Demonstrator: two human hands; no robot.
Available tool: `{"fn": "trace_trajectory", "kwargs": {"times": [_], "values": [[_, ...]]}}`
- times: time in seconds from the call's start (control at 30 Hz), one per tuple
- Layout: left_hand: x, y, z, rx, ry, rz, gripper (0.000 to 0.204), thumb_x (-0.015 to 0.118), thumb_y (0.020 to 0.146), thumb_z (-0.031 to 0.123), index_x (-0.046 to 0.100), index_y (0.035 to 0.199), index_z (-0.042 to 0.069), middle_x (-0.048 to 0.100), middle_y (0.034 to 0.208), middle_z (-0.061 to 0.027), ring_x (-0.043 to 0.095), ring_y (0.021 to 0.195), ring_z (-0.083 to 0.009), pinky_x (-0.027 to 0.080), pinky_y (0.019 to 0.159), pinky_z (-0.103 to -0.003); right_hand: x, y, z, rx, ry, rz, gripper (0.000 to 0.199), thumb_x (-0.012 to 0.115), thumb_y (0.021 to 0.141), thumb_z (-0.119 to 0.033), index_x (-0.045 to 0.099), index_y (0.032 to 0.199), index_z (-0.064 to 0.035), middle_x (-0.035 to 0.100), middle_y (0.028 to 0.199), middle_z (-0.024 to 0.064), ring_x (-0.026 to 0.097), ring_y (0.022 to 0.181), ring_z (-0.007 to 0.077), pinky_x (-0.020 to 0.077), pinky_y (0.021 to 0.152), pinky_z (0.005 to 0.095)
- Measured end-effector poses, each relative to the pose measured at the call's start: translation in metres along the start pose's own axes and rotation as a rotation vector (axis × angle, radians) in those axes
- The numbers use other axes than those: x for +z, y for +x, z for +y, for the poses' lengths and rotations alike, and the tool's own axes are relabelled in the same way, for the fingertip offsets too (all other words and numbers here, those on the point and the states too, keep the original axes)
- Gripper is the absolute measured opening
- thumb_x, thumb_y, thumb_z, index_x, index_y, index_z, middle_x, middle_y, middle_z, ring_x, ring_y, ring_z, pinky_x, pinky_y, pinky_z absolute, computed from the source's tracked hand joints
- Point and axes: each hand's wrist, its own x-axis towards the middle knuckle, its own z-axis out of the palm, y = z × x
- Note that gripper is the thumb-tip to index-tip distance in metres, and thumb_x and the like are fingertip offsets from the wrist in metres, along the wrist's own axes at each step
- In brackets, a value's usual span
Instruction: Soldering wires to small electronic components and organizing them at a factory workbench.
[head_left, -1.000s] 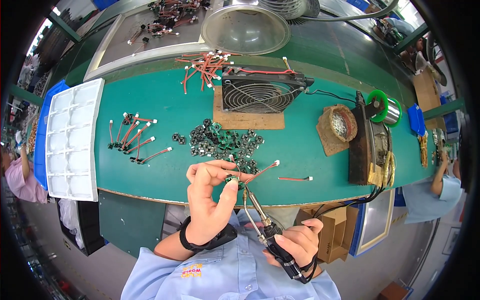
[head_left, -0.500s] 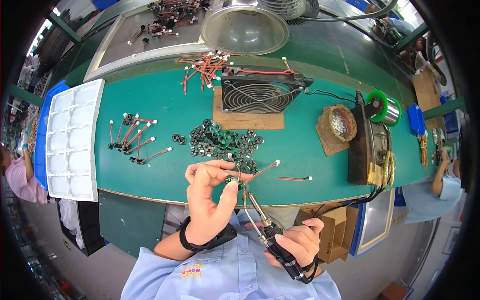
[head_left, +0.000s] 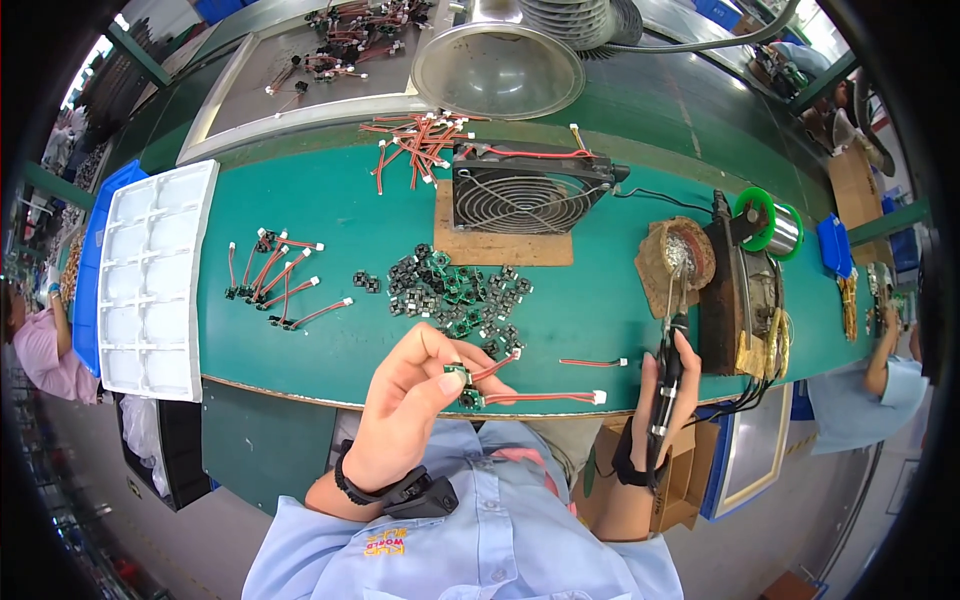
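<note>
My left hand (head_left: 412, 405) pinches a small green circuit board (head_left: 466, 388) between thumb and fingers, just over the table's front edge. Two red wire leads with white connectors (head_left: 545, 397) stick out from the board toward the right. My right hand (head_left: 668, 405) is closed round a black-handled soldering iron (head_left: 666, 365). The iron's tip reaches into a round bowl of silvery bits (head_left: 690, 258) on a brown board. A single wire lead (head_left: 594, 362) lies on the green mat between my hands. Behind my left hand is a pile of small black and green parts (head_left: 450, 290).
A black fan (head_left: 527, 190) stands at the back middle, with loose wire leads (head_left: 420, 140) behind it. Finished-looking wired boards (head_left: 275, 280) lie left of the pile, near a white divided tray (head_left: 155, 285). At right are a solder spool (head_left: 780, 225) and a dark box (head_left: 720, 300).
My right hand has carried the soldering iron from the circuit board rightward to the bowl. My left hand still holds the board, with its wire leads now pointing right.
</note>
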Motion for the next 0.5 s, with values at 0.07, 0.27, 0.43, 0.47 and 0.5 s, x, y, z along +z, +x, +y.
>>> {"fn": "trace_trajectory", "kwargs": {"times": [0.07, 0.27, 0.43, 0.47, 0.5], "values": [[0.001, -0.002, 0.002, -0.004, 0.018, -0.016, 0.014, 0.048, 0.084, 0.016, 0.041, 0.089, 0.006, 0.060, 0.089, -0.0181, 0.059, 0.082, -0.0229, 0.043, 0.081, -0.036, 0.002, 0.001, 0.000, 0.076, -0.029, -0.058, 0.044, 0.055, 0.081, 0.008, 0.047, 0.122, -0.0036, 0.055, 0.098, 0.0079, 0.053, 0.089, 0.0156, 0.0408, 0.084, 0.0260], [0.000, 0.003, 0.000, 0.006, 0.043, -0.021, 0.012, 0.047, 0.085, 0.016, 0.040, 0.088, 0.007, 0.062, 0.083, -0.0188, 0.057, 0.082, -0.0226, 0.042, 0.081, -0.036, -0.001, -0.004, -0.029, 0.195, 0.135, 0.075, 0.037, 0.060, 0.083, -0.004, 0.051, 0.118, -0.0021, 0.055, 0.099, 0.0079, 0.053, 0.089, 0.0136, 0.0420, 0.080, 0.0259], [-0.004, 0.006, -0.011, 0.121, 0.100, -0.014, 0.007, 0.046, 0.089, 0.007, 0.041, 0.092, 0.003, 0.055, 0.102, -0.0164, 0.062, 0.090, -0.0254, 0.046, 0.081, -0.036, -0.020, -0.024, -0.039, -0.190, 0.399, 0.111, 0.039, 0.070, 0.076, -0.025, 0.056, 0.105, -0.0030, 0.057, 0.085, 0.0074, 0.054, 0.075, 0.0119, 0.0376, 0.067, 0.0294], [0.001, 0.006, -0.012, 0.155, 0.155, 0.047, 0.007, 0.046, 0.088, 0.007, 0.041, 0.092, 0.003, 0.056, 0.100, -0.0173, 0.062, 0.088, -0.0249, 0.046, 0.080, -0.036, -0.025, -0.021, -0.041, -0.417, 0.352, -0.070, 0.041, 0.072, 0.071, -0.031, 0.058, 0.100, -0.0055, 0.056, 0.075, 0.0054, 0.052, 0.066, 0.0117, 0.0336, 0.065, 0.0305], [0.003, 0.007, -0.013, 0.190, 0.211, 0.107, 0.007, 0.045, 0.087, 0.007, 0.041, 0.091, 0.004, 0.056, 0.098, -0.0182, 0.061, 0.085, -0.0245, 0.045, 0.080, -0.036, -0.030, -0.018, -0.044, -0.641, 0.301, -0.253, 0.044, 0.074, 0.066, -0.037, 0.060, 0.095, -0.0080, 0.054, 0.066, 0.0033, 0.051, 0.058, 0.0115, 0.0297, 0.063, 0.0317]]}}
